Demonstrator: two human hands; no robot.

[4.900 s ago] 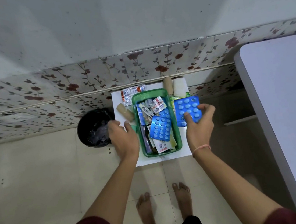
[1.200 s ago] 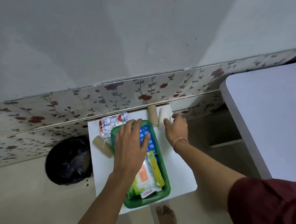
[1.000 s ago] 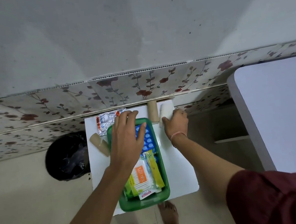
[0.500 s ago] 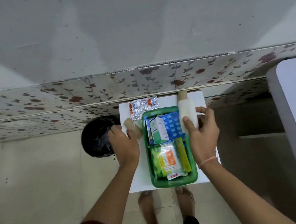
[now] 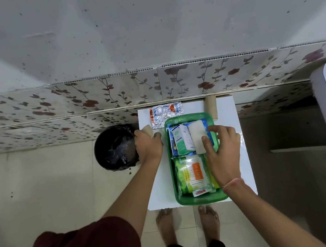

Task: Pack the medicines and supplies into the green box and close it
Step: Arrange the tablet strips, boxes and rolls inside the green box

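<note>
A black bin (image 5: 115, 148) stands on the floor just left of the small white table (image 5: 241, 167); a silver blister strip (image 5: 166, 114) lies at the table's far edge, and a beige roll (image 5: 211, 106) lies near the wall, beside the box's far right corner. The green box (image 5: 201, 198) sits open on the table, between both arms; inside are a cotton-swab packet (image 5: 193, 173), a white-green carton (image 5: 182, 139) and blue blister sheets (image 5: 210, 138). The right hand (image 5: 223, 151) pinches a white pad (image 5: 197, 135) between thumb and fingers, over the box's far half. The left hand (image 5: 148, 147) is curled around a tan roll (image 5: 147, 129), probably a bandage; most of it is hidden.
</note>
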